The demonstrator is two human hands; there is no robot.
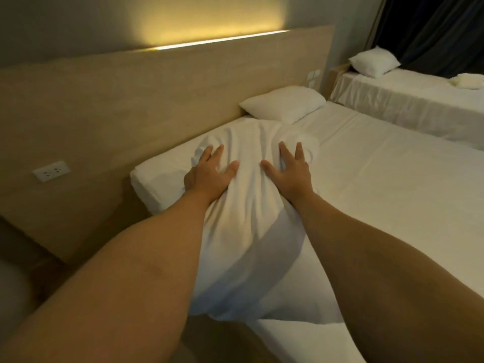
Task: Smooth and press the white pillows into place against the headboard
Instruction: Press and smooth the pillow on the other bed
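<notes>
Both hands, left [208,176] and right [289,174], press flat on the near pillow [243,226], fingers spread wide, gripping nothing. Beyond the fingertips a second pillow [284,103] lies touching the headboard [157,95].

— What's under your palms?

— My left hand [209,174] and my right hand [289,174] lie flat on a near pillow [243,226] of matt white cloth, soft and creased.

— And the far pillow [282,104]?

— Same white cloth, smoother. The bed sheet [392,184] is matt white fabric with faint folds.

— The headboard [131,100]?

— Pale wood-look panel, matt, fine grain. The wall socket [51,171] on it looks like smooth white plastic.
</notes>
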